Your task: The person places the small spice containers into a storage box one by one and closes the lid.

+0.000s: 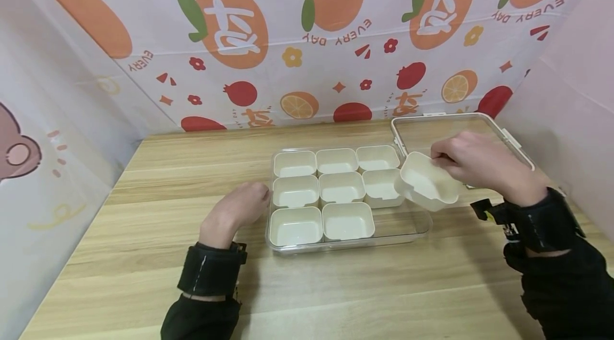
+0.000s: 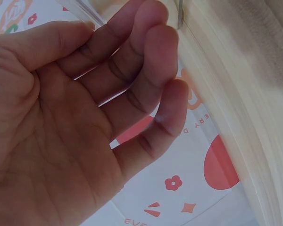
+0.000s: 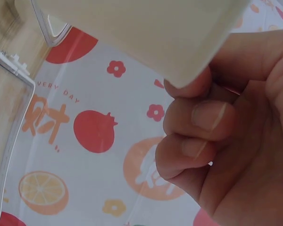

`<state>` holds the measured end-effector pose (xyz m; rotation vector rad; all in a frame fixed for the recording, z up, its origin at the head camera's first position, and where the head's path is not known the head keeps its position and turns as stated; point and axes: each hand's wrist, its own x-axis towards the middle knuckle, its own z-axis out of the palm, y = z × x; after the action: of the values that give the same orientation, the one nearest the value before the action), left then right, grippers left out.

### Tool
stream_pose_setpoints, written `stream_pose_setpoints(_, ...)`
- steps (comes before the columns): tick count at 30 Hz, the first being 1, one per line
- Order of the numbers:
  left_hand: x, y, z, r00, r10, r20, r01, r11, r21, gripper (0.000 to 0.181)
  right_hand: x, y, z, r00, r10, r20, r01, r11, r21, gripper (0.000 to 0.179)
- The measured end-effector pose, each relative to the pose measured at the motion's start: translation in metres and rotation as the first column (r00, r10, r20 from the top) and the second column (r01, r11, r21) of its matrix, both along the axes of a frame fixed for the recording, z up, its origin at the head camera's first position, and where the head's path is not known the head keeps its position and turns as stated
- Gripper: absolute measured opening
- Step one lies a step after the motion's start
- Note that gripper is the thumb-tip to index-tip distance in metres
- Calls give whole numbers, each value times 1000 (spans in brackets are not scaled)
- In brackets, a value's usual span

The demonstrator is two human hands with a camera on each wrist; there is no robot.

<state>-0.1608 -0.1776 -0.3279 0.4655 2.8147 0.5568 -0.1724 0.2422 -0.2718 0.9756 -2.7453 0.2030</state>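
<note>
A small cream bin (image 1: 428, 183) tilts in the air at the box's right side; my right hand (image 1: 472, 161) pinches its rim. In the right wrist view, that bin (image 3: 151, 33) hangs above the curled fingers. Below is a clear plastic box (image 1: 398, 231) with several matching bins (image 1: 296, 226) in rows; its front right corner shows bare clear base. At the box's left wall is my left hand (image 1: 238, 205), knuckles close to the edge. The left wrist view shows that hand (image 2: 85, 103) with loosely bent fingers and nothing in the palm.
A clear lid (image 1: 446, 127) with a white rim and clips lies at the back right, partly behind my right forearm. The wooden table (image 1: 168, 180) meets a fruit-print cloth (image 1: 268, 79) at the back. Pale cloth hangs at both sides.
</note>
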Motion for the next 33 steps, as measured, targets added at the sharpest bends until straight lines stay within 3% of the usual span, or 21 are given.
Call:
stream_pose_setpoints(15,-1,1,-1,1000,-4,17,4,1000,9,33,-1,-15,-11,994,102,31,-101,995,-26,36)
stream_pose_setpoints(27,-1,-1,0,1000,-9,27,9,1000,19,36,4,-33,-20,990,110,86,-96,984,-153,15)
stream_pose_setpoints(33,-3,-1,0,1000,-8,24,8,1000,-1,35,3,-36,-26,989,117,91,-103,984,-144,17)
